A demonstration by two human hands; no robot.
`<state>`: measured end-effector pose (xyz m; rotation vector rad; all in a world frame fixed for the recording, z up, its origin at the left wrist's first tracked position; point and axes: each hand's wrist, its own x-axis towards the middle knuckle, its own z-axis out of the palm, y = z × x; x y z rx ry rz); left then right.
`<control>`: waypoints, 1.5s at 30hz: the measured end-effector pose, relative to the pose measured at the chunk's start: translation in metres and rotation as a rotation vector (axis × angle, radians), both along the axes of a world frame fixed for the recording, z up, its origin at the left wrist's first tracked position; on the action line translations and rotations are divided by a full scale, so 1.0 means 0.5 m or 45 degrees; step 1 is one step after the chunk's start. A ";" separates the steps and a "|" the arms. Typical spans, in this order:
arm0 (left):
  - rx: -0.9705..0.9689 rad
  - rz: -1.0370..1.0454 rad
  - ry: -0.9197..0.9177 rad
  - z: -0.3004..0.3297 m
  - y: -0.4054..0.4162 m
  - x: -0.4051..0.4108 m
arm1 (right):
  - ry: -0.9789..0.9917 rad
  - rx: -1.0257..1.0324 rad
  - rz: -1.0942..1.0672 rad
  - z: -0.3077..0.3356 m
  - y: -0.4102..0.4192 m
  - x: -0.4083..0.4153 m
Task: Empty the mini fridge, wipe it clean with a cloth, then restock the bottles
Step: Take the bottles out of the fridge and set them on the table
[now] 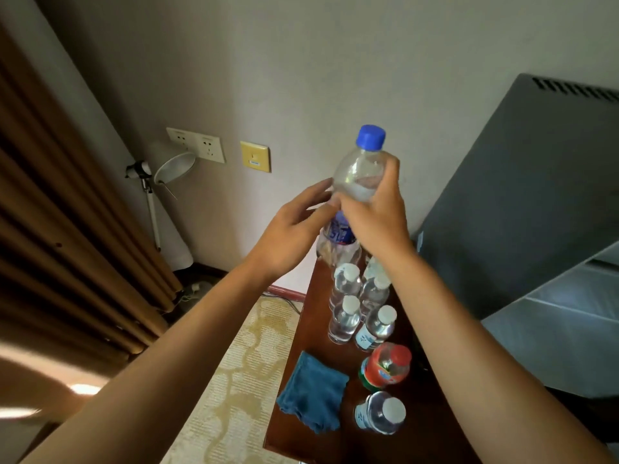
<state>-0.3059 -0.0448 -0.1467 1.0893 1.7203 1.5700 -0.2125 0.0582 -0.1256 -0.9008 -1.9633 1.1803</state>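
Note:
My right hand [375, 212] grips a large clear bottle with a blue cap [360, 169] around its upper body, holding it up above the far end of the dark wooden table [291, 423]. My left hand [294, 226] is beside the bottle on its left, fingers straight and touching its side. Several small white-capped water bottles [346, 316] stand on the table below. Nearer me stand a red-capped bottle [387, 365] and another clear bottle [380, 413]. A folded blue cloth [311, 391] lies on the table's left side. At the right is the open mini fridge door [522, 195].
Brown curtains [67, 229] hang at the left. A desk lamp [167, 169] stands by the wall sockets [197, 145]. Patterned carpet [234, 380] lies left of the table. The fridge's door shelves [569, 313] jut out at the right.

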 end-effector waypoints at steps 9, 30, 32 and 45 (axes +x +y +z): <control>-0.382 0.228 0.605 -0.098 0.170 -0.130 | 0.194 -0.527 -0.130 0.003 0.172 -0.156; -0.622 0.283 0.502 -0.242 0.242 -0.193 | -0.601 0.354 -0.384 -0.118 0.415 -0.215; -0.623 0.274 0.464 -0.257 0.231 -0.194 | -0.668 0.369 -0.347 -0.143 0.421 -0.219; -0.683 0.188 0.458 -0.279 0.216 -0.169 | -0.900 0.140 -0.203 -0.258 0.446 -0.219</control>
